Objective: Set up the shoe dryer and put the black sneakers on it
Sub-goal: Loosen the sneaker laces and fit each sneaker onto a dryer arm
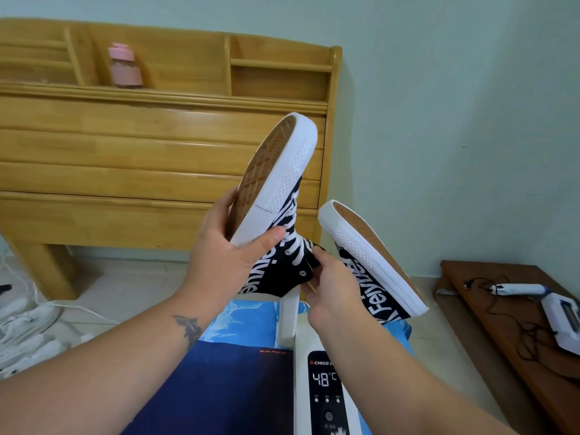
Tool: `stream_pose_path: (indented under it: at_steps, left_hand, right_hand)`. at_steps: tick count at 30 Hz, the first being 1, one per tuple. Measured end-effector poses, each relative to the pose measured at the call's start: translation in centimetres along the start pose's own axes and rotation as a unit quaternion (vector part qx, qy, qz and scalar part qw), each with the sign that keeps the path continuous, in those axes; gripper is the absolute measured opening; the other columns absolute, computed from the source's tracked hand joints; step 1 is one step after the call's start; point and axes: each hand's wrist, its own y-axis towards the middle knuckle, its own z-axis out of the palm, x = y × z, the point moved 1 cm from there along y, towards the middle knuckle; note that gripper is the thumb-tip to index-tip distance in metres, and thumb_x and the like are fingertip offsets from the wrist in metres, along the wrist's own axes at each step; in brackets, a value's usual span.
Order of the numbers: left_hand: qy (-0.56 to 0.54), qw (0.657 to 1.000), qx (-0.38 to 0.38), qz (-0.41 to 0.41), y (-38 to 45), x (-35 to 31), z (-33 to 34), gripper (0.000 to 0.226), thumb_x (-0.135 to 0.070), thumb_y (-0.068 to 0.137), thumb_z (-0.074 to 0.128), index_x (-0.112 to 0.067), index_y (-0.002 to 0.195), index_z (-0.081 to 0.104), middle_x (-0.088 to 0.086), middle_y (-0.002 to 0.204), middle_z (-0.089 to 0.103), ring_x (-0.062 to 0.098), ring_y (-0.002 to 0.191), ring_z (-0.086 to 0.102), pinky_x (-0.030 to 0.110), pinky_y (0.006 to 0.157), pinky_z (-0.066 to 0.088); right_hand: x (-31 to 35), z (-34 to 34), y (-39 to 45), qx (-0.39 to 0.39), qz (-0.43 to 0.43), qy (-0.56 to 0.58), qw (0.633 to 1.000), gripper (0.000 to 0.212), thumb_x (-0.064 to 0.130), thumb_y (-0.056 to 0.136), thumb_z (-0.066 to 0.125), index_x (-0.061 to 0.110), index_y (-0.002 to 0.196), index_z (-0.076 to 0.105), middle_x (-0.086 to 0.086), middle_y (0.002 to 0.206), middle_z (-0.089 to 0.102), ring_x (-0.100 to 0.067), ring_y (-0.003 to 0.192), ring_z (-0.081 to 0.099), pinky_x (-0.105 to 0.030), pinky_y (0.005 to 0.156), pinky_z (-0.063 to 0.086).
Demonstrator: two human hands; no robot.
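Note:
A white shoe dryer (326,384) stands on a blue box, its black panel showing 48°C. My left hand (229,252) grips the sole of one black sneaker (276,183), held sole-up and toe-high above the dryer's left white arm (288,318). My right hand (332,287) pinches the tongue at that sneaker's opening. The second black sneaker (373,262), with white lettering and a white sole, sits tilted sole-up on the dryer's right side; the arm beneath it is hidden.
A wooden headboard (157,146) stands behind, with a pink bottle (124,65) on its shelf. White sneakers (25,334) and a white cable lie on the floor at left. A brown board (508,309) at right carries a white device with black cords.

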Motion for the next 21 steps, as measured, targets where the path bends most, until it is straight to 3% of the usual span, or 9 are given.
stream_pose_path:
  at_steps: [3, 7, 9, 12, 15, 17, 19, 21]
  left_hand:
    - [0.018, 1.000, 0.009, -0.006, -0.1, 0.3, 0.4, 0.060, -0.066, 0.053, 0.074, -0.077, 0.100, 0.039, -0.012, 0.118, 0.061, 0.009, 0.105, 0.062, 0.031, 0.084, 0.054]
    - [0.032, 0.999, 0.023, -0.017, -0.2, 1.0, 0.8, 0.061, -0.067, 0.054, 0.073, -0.076, 0.102, 0.037, -0.007, 0.122, 0.059, 0.012, 0.108, 0.060, 0.035, 0.089, 0.053]
    - [0.037, 0.999, 0.023, -0.023, -0.2, 1.4, 0.9, 0.069, -0.069, 0.053, 0.072, -0.071, 0.112, 0.035, -0.008, 0.124, 0.058, 0.011, 0.110, 0.060, 0.031, 0.087, 0.052]
    - [0.043, 0.998, 0.023, -0.032, -0.3, 2.0, 0.9, 0.087, -0.070, 0.054, 0.071, -0.055, 0.131, 0.035, -0.008, 0.126, 0.057, 0.009, 0.109, 0.060, 0.028, 0.085, 0.052]
    - [0.057, 0.997, 0.034, -0.040, -0.3, 2.4, 0.8, 0.086, -0.074, 0.052, 0.070, -0.058, 0.129, 0.034, -0.008, 0.125, 0.058, 0.011, 0.108, 0.061, 0.037, 0.090, 0.054]
    - [0.067, 0.996, 0.040, -0.044, -0.3, 2.6, 0.8, 0.090, -0.077, 0.051, 0.069, -0.056, 0.131, 0.033, -0.007, 0.125, 0.058, 0.012, 0.109, 0.061, 0.040, 0.091, 0.053]
    - [0.071, 0.995, 0.044, -0.045, -0.3, 2.7, 0.8, 0.094, -0.080, 0.049, 0.068, -0.055, 0.132, 0.031, -0.007, 0.126, 0.057, 0.013, 0.110, 0.060, 0.041, 0.092, 0.053]
    - [0.072, 0.995, 0.052, -0.046, -0.2, 2.8, 0.9, 0.095, -0.081, 0.048, 0.067, -0.055, 0.132, 0.030, -0.007, 0.128, 0.056, 0.014, 0.112, 0.059, 0.043, 0.094, 0.052]
  right_hand:
    - [-0.7, -0.3, 0.5, -0.005, -0.019, 0.004, 1.000, 0.013, 0.020, 0.090, 0.063, 0.018, 0.091, 0.076, 0.002, 0.082, 0.080, -0.016, 0.083, 0.073, -0.029, 0.071, 0.057]
    - [-1.5, -0.5, 1.0, -0.024, -0.021, -0.008, 0.999, 0.023, 0.022, 0.091, 0.062, 0.018, 0.113, 0.070, -0.004, 0.115, 0.074, -0.024, 0.109, 0.066, -0.042, 0.103, 0.049]
    - [-1.7, -0.6, 1.0, -0.035, -0.015, -0.002, 0.999, 0.030, 0.021, 0.092, 0.062, 0.016, 0.121, 0.066, -0.007, 0.122, 0.069, -0.026, 0.115, 0.062, -0.045, 0.108, 0.044]
    - [-1.8, -0.6, 1.2, -0.039, -0.015, 0.005, 0.999, 0.035, 0.018, 0.093, 0.061, 0.012, 0.128, 0.062, -0.009, 0.126, 0.067, -0.026, 0.118, 0.061, -0.045, 0.109, 0.043]
    - [-1.9, -0.9, 1.4, -0.049, -0.031, -0.037, 0.998, 0.036, 0.014, 0.097, 0.055, 0.004, 0.132, 0.057, -0.010, 0.123, 0.064, -0.024, 0.111, 0.060, -0.044, 0.107, 0.044]
    - [-2.0, -0.9, 1.4, -0.058, -0.049, -0.052, 0.996, 0.036, 0.013, 0.098, 0.053, -0.003, 0.130, 0.055, -0.020, 0.116, 0.063, -0.029, 0.100, 0.059, -0.047, 0.101, 0.046]
    - [-1.9, -0.8, 1.3, -0.071, -0.054, -0.072, 0.993, 0.034, 0.012, 0.098, 0.052, -0.006, 0.126, 0.055, -0.030, 0.128, 0.060, -0.043, 0.109, 0.062, -0.050, 0.099, 0.047]
    - [-1.9, -0.8, 1.4, -0.078, -0.049, -0.075, 0.993, 0.034, 0.011, 0.097, 0.051, -0.008, 0.125, 0.055, -0.033, 0.133, 0.055, -0.046, 0.116, 0.059, -0.051, 0.095, 0.048]
